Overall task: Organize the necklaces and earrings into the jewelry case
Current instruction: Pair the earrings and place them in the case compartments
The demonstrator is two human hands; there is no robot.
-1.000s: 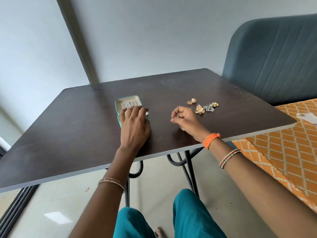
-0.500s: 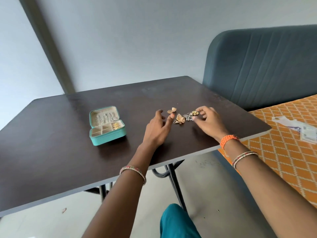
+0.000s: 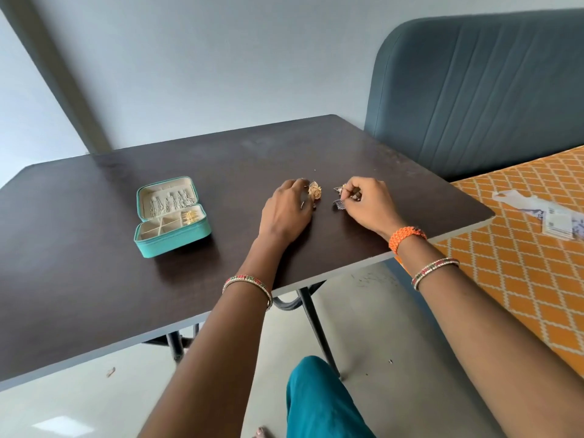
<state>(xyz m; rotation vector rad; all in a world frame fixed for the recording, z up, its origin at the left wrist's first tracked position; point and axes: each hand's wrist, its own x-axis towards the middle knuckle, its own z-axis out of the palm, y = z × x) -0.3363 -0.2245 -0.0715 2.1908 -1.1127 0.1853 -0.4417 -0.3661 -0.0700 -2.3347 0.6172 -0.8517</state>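
Observation:
A teal jewelry case [image 3: 172, 216] stands open on the dark table [image 3: 94, 241], left of my hands; silver pieces hang in its lid and a gold piece lies in a back compartment. A gold earring [image 3: 315, 190] lies just right of my left hand [image 3: 286, 213], whose curled fingertips touch small pieces beside it. My right hand [image 3: 368, 203] pinches a silver earring [image 3: 340, 203] among a few small pieces on the table.
A blue-grey padded headboard [image 3: 480, 90] rises behind the table's right corner. An orange patterned bedsheet [image 3: 512, 273] with papers [image 3: 556, 222] lies to the right. Table legs and my teal-clad knee show below the table's near edge.
My left hand left the case, which now stands open, and moved right to the earrings. My right hand reached forward onto the silver pieces. The view swung to the right.

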